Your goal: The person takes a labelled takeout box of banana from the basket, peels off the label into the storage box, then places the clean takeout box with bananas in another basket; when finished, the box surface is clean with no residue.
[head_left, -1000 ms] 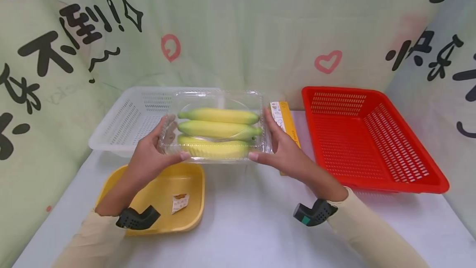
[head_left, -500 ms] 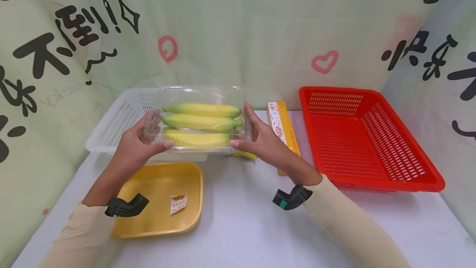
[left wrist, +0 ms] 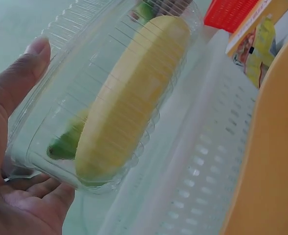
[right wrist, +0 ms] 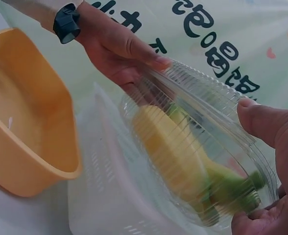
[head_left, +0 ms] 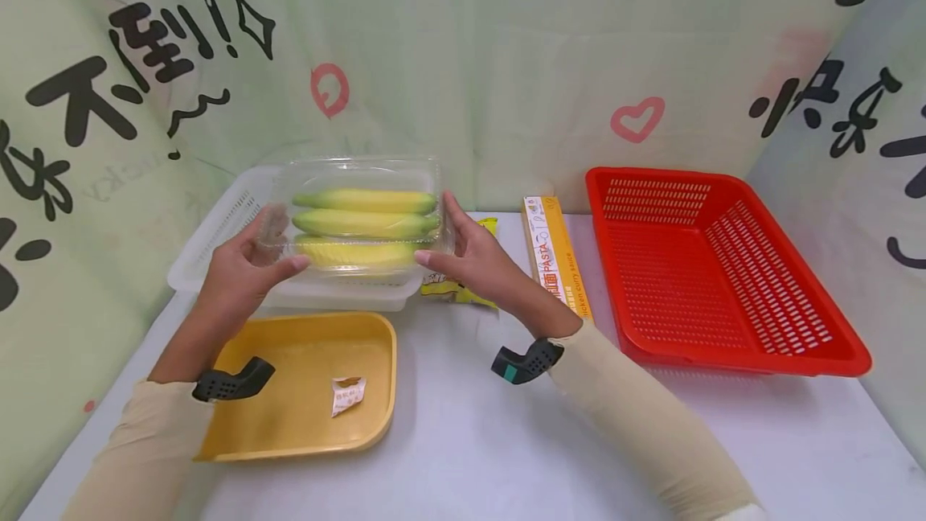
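Observation:
A clear plastic clamshell box [head_left: 354, 175] with yellow-green bananas [head_left: 365, 223] inside is held up between both hands, over the white basket [head_left: 362, 294]. My left hand [head_left: 242, 268] grips its left end, thumb on the near edge and fingers underneath, as the left wrist view shows. At the other end my right hand [head_left: 481, 260] holds it the same way, with the thumb [right wrist: 254, 115] on the edge in the right wrist view. The box is tilted, so the bananas show from above. It hides much of the basket's inside.
A yellow tray [head_left: 289, 445] with a small wrapped packet [head_left: 348, 395] stands in front of the basket. Right of the basket lie a yellow snack bag [head_left: 441, 286], partly hidden, and a pasta box [head_left: 553, 252]. A red basket [head_left: 694, 280] stands at the right.
Both hands have carried the clamshell box left and slightly away, from near the basket's right side to over it. The yellow snack bag, hidden at first, now shows.

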Demonstrator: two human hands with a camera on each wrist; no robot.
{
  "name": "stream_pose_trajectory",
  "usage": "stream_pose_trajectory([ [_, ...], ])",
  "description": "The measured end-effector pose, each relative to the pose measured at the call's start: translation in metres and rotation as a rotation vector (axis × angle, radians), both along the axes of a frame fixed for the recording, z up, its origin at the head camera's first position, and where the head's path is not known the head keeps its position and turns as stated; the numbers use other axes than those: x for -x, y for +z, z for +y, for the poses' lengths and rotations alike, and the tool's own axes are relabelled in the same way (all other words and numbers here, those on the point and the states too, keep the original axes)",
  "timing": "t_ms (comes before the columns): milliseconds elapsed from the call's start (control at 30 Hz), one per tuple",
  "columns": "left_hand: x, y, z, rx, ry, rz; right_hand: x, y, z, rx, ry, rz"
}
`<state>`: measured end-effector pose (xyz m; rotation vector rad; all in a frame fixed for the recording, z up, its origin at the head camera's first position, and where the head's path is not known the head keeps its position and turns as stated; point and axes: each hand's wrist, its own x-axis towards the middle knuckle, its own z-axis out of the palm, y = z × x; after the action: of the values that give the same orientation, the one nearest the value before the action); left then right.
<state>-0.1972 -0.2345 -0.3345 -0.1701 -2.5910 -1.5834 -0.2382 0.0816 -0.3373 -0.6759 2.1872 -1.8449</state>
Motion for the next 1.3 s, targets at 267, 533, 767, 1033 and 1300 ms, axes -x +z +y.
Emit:
stream_pose_trajectory([
  [267, 0.008, -0.001, -0.013, -0.008, -0.023, -0.004, 0.005, -0.007, -0.018, -0.025, -0.044, 0.014],
  [533, 0.016, -0.012, -0.03, 0.004, -0.026, -0.037, 0.012, -0.02, -0.037, -0.097, -0.08, 0.039],
  [767, 0.023, -0.027, -0.041, 0.076, -0.06, -0.037, 0.016, -0.028, -0.044, -0.173, -0.064, 0.073],
  [1033, 0.025, -0.027, -0.044, 0.041, -0.061, -0.047, 0.015, -0.03, -0.049, -0.271, -0.071, 0.12],
  [1300, 0.028, -0.024, -0.048, 0.17, -0.033, -0.089, 0.016, -0.026, -0.051, -0.299, -0.059, 0.135],
])
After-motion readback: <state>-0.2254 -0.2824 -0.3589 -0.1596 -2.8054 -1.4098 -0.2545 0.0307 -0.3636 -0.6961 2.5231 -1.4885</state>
